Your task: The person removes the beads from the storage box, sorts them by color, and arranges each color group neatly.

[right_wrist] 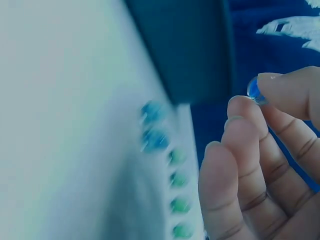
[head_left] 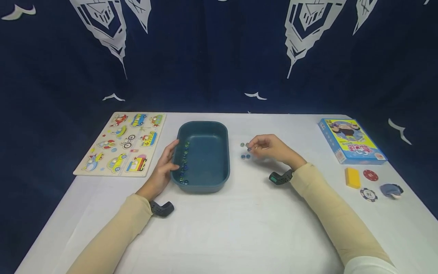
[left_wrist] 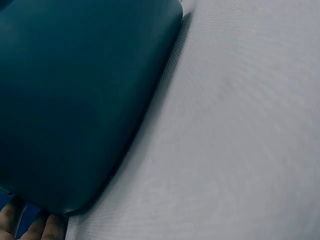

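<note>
A teal rectangular tub (head_left: pixel 208 160) stands on the white table, with a line of green and blue marbles (head_left: pixel 185 161) along its left side inside. My left hand (head_left: pixel 161 173) grips the tub's left wall, thumb at the rim; in the left wrist view a few fingertips (left_wrist: pixel 36 227) show beyond the tub's corner. To the right of the tub my right hand (head_left: pixel 273 149) pinches a blue marble (right_wrist: pixel 255 90) between thumb and finger, raised over the table. Beside that hand lie two blue marbles (right_wrist: pixel 154 139) and several green marbles (right_wrist: pixel 180 205), partly hidden by it in the head view.
At the left lies a wooden vehicle puzzle board (head_left: pixel 119 144). A blue game box (head_left: pixel 352 140) sits at the back right. Before it are a yellow block (head_left: pixel 352 177), a red chip (head_left: pixel 370 175), a black-and-white chip (head_left: pixel 368 194) and a small blue-grey item (head_left: pixel 391 190).
</note>
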`<state>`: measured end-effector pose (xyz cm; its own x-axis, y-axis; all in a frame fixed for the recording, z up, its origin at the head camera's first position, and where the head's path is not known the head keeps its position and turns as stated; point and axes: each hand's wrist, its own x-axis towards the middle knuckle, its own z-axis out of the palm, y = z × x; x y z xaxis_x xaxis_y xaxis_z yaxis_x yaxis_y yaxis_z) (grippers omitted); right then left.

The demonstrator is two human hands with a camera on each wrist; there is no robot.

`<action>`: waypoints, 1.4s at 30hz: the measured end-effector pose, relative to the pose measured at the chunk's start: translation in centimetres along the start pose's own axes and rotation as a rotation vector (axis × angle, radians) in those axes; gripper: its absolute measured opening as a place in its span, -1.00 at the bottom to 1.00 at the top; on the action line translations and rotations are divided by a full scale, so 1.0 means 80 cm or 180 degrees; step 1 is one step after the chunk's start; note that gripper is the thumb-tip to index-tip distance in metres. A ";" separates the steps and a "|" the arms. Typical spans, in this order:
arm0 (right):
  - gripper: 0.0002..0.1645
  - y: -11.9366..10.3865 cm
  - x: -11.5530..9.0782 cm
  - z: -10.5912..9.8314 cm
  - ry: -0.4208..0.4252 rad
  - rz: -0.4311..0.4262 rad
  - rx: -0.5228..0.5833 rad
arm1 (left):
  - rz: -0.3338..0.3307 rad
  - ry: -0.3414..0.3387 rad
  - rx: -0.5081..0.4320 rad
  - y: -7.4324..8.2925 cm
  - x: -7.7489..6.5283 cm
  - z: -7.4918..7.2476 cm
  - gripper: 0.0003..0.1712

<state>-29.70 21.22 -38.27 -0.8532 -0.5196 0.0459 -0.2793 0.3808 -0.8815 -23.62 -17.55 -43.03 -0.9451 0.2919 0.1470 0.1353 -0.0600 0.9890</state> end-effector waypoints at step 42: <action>-0.70 0.006 0.003 -0.016 0.0082 0.0276 -0.0294 | -0.0054 0.0040 0.0047 -0.001 -0.001 -0.001 0.01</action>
<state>-30.62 22.22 -38.07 -0.8867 -0.4621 -0.0156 -0.2422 0.4929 -0.8357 -23.58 -17.60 -43.14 -0.9510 0.2806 0.1300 0.1235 -0.0408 0.9915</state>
